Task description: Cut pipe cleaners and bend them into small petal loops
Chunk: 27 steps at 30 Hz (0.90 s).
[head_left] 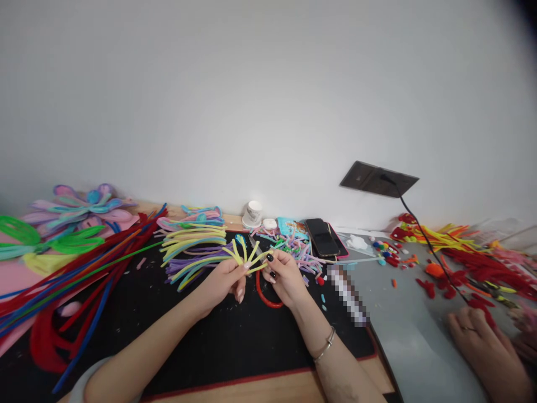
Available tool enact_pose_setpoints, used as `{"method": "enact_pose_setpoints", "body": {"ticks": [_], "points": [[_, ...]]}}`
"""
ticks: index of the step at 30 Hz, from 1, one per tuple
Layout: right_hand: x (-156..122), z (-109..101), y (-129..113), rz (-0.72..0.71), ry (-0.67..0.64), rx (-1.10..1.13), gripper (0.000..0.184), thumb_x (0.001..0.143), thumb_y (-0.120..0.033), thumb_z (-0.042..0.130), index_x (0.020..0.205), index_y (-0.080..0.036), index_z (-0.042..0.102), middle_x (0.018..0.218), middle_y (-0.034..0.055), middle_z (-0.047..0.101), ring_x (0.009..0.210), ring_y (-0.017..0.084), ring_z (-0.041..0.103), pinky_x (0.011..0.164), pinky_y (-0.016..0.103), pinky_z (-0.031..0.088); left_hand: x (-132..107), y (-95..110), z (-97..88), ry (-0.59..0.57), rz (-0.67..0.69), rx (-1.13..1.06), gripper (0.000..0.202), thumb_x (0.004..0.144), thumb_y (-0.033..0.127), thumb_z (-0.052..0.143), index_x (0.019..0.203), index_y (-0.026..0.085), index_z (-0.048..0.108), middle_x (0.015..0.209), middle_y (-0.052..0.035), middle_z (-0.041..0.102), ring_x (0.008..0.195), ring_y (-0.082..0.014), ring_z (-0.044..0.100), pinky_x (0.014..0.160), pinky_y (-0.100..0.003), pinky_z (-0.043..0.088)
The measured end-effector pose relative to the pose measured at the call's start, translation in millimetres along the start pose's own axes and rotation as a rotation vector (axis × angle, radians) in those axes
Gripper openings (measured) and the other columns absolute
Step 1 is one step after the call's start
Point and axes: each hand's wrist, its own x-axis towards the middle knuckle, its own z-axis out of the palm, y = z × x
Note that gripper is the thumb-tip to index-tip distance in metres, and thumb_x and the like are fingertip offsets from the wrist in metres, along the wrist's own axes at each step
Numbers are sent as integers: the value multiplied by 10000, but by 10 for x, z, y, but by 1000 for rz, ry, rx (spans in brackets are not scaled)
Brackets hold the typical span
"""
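Observation:
Several yellow pipe cleaners [237, 252] fan out from a pinch in my left hand [229, 280], joined near its fingertips. My right hand [283, 274] pinches one of these yellow stems near its end. Below and partly behind my right hand lie scissors with a red handle [265, 296]; their blades point away toward the wall. To the left of my hands rests a pile of yellow, purple and blue pipe cleaners [193, 246]. Short cut pastel pieces [296, 246] are heaped just beyond my right hand.
A black mat [235, 347] covers the table. Long red and blue pipe cleaners [104, 268] and fuzzy flowers [84, 207] lie left. A paper cup [253, 214] and phones [323, 238] stand along the wall. At right, another person's hand [482, 341] is beside red pieces [448, 282].

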Motion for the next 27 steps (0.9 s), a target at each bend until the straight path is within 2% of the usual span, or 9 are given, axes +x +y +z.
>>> {"method": "enact_pose_setpoints", "body": {"ticks": [10,15,18,23,27], "points": [[6,-55,-18,97,-53,96,200,689,-268,688,613,-168,533,544,-41,373,458,68,229,398,199,183,8,-40,-38,-41,11,4,337,778,440,535,584,174,460,387,53,465,363,-95,451,421,-211,389],[49,-132,-82,8,84,267,219,705,-271,671,603,-165,508,610,-36,394,477,64,260,391,177,219,-12,25,-51,-16,41,41,342,777,437,546,583,181,428,396,55,485,366,-86,457,427,-201,386],[63,-152,-62,24,134,217,181,711,-273,676,661,-168,537,623,-34,435,469,60,300,381,170,235,-36,53,-47,-86,28,46,300,765,416,568,626,174,458,421,50,520,375,-94,479,438,-210,405],[38,-100,-8,94,-26,26,201,765,-351,634,766,-151,614,584,-27,472,431,53,331,379,174,246,-64,45,-42,-183,-4,55,249,762,388,587,705,169,482,443,47,563,384,-103,511,451,-215,430],[16,-70,-5,134,-96,-37,274,754,-409,637,780,-136,635,571,-21,498,423,49,358,380,169,272,-79,13,-55,-300,-42,94,248,767,376,593,705,157,495,456,33,590,403,-107,547,445,-197,421]]}}
